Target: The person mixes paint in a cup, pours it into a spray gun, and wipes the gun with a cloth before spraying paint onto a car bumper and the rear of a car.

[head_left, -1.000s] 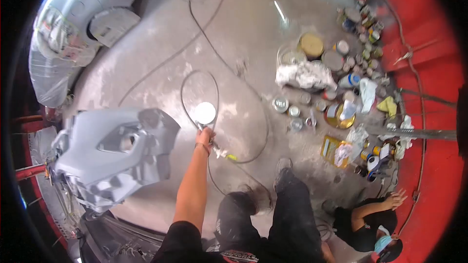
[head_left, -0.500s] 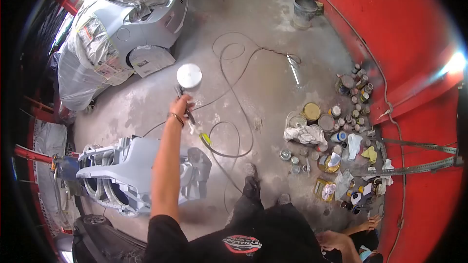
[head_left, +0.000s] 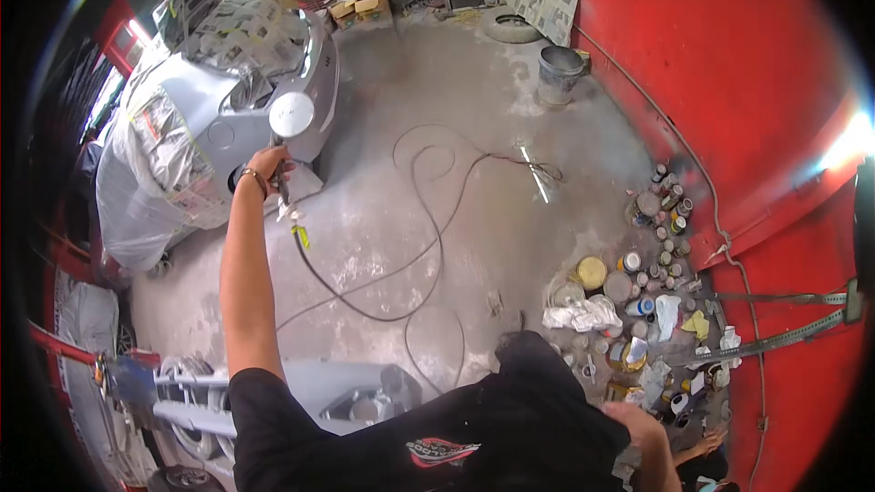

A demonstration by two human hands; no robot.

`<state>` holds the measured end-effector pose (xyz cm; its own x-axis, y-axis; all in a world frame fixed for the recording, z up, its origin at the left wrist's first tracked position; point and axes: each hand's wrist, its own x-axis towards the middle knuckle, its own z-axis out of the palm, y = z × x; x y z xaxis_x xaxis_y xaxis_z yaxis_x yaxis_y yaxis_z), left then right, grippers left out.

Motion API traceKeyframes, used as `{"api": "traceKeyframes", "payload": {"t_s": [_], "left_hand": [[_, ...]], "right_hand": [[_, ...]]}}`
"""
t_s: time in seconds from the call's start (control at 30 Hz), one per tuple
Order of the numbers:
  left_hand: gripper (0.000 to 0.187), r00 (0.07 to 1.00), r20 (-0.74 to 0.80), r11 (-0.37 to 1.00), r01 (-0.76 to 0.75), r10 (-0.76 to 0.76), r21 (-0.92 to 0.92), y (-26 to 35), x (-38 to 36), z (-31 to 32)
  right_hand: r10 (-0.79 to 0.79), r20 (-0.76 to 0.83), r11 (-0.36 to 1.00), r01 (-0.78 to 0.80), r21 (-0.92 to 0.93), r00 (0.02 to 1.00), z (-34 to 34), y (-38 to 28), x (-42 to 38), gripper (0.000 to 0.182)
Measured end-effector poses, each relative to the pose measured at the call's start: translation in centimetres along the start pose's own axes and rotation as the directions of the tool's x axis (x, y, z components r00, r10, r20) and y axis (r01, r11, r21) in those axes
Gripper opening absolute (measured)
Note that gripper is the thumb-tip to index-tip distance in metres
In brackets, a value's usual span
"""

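I'm gripping a dark spray gun w/ a round white cup on top (head_left: 292,115) in my L hand (head_left: 269,164); fingers are closing right round its handle, arm stretching out fwd-left. The cup is sitting just above my fist, overlapping (from this angle, can't tell the gap) a silver-grey car body (head_left: 196,96) that's wearing clear plastic sheeting & newspaper masking. A small yellow-green tag (head_left: 303,237) is hanging just below the hand, & a thin dark hose (head_left: 343,299) is running on from there, curving & looping over the grey concrete floor (head_left: 497,228).

My R hand (head_left: 638,421) is hanging low by the R side of my black T-shirt (head_left: 365,446); fingers aren't showing clearly, so can't tell how open, or if it's holding anything.

Lower L, a light-grey moulded bumper (head_left: 319,378) is lying partly behind my arm. On the R, a crumpled white cloth (head_left: 583,313) is lying among assorted paint cans. Co-worker's hand (head_left: 706,446) is showing bottom R.
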<state>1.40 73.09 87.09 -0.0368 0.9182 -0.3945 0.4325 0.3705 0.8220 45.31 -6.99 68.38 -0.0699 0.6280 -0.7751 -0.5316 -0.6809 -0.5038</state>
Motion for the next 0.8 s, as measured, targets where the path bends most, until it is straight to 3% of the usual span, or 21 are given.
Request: {"api": "traceKeyframes", "payload": {"t_s": [0.07,0.1,0.13,0.17,0.2,0.23,0.3,0.37,0.43,0.6,0.67,0.7,0.73,0.8], "left_hand": [[0.022,1.000,0.009,0.998,0.008,-0.008,0.067,0.7,4.4,-0.1],[0.022,0.999,0.033,1.000,-0.023,0.023,0.016,1.0,5.1,0.5],[0.019,0.995,0.104,1.000,-0.003,0.005,-0.022,1.3,6.4,0.8],[0.016,0.987,0.132,0.995,0.080,-0.088,0.064,1.7,7.7,1.0],[0.006,0.978,0.178,0.992,0.090,-0.105,0.090,-0.1,11.6,0.7],[0.002,0.956,0.294,0.983,-0.040,-0.015,0.180,-0.4,12.5,1.1],[0.008,0.952,0.272,0.984,0.106,-0.143,0.144,-1.1,14.8,2.8],[0.015,0.929,0.290,0.971,0.200,-0.230,0.131,-2.1,17.2,4.4],[0.020,0.912,0.308,0.960,0.231,-0.270,0.156,-3.2,19.4,5.6],[0.023,0.868,0.390,0.948,0.241,-0.307,0.210,-8.1,27.6,7.0],[0.022,0.890,0.308,0.942,0.327,-0.336,0.082,-7.8,29.5,8.8],[0.024,0.896,0.363,0.967,0.240,-0.256,0.088,-7.4,30.7,9.2],[0.031,0.921,0.274,0.960,0.248,-0.275,0.129,-6.7,32.1,10.1],[0.042,0.850,0.417,0.941,0.337,-0.322,0.040,-5.1,37.3,11.3]], "right_hand": [[0.149,0.046,0.987,-0.147,-0.058,0.988,-2.2,-1.6,1.7,0.040],[0.164,0.034,0.986,-0.163,-0.044,0.986,-3.1,-2.8,2.7,0.040],[0.095,0.015,0.995,-0.095,0.007,0.995,-2.5,-5.0,3.7,0.040],[-0.153,-0.020,0.973,0.154,0.169,0.988,-2.5,-7.8,4.5,0.041],[-0.376,-0.096,0.865,0.387,0.319,0.921,-2.6,-10.6,6.0,0.042],[-0.355,0.042,0.912,0.336,0.237,0.934,-1.9,-14.5,7.8,0.042],[-0.279,0.378,0.958,0.283,0.047,0.883,2.4,-23.0,11.5,0.041],[-0.219,0.662,0.942,0.331,-0.047,0.717,6.6,-30.7,15.2,0.040],[-0.159,0.849,0.919,0.390,-0.059,0.503,10.7,-38.1,19.0,0.040],[-0.069,0.993,0.925,0.379,0.030,0.092,19.4,-53.9,29.1,0.038],[-0.035,0.999,0.930,0.365,0.032,0.002,21.2,-59.0,33.2,0.037],[-0.028,0.999,0.930,0.367,0.034,-0.024,21.9,-61.7,35.5,0.037],[-0.021,0.999,0.927,0.373,0.034,-0.039,22.6,-64.2,37.5,0.036],[-0.008,1.000,0.919,0.394,0.013,-0.016,23.1,-68.6,41.3,0.036]]}}
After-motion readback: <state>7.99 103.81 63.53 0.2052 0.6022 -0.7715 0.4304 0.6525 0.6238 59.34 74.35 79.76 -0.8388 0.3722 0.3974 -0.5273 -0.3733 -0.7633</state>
